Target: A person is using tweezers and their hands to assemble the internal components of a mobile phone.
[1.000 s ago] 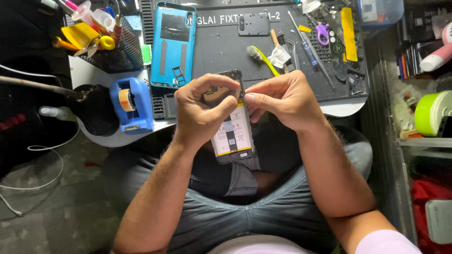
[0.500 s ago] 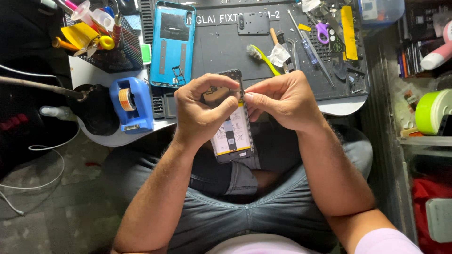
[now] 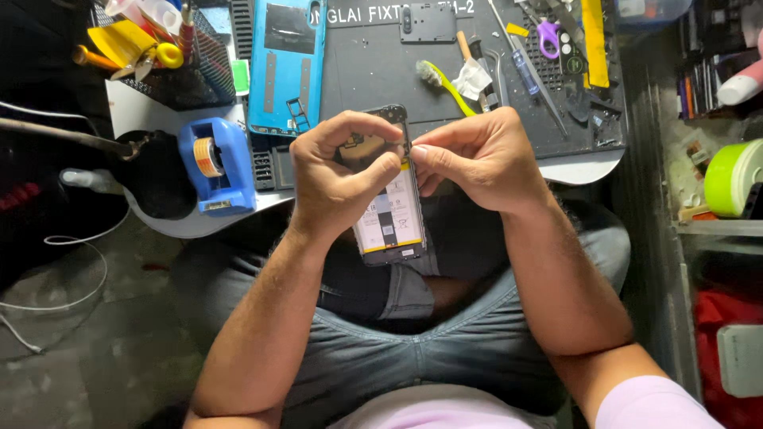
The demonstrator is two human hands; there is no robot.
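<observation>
You held the opened phone (image 3: 389, 214) above your lap, near the table edge. Your left hand (image 3: 338, 179) gripped its upper part; your right hand (image 3: 477, 155) fingertips pinched together at its top edge.

A white label (image 3: 387, 214) with a yellow band and dark print is showing on the opened phone's battery, lying dead centre above the lap. At twelve o'clock, white lettering (image 3: 397, 11) is running along the dark work mat's far edge. No screens are lighting up anywhere.
</observation>
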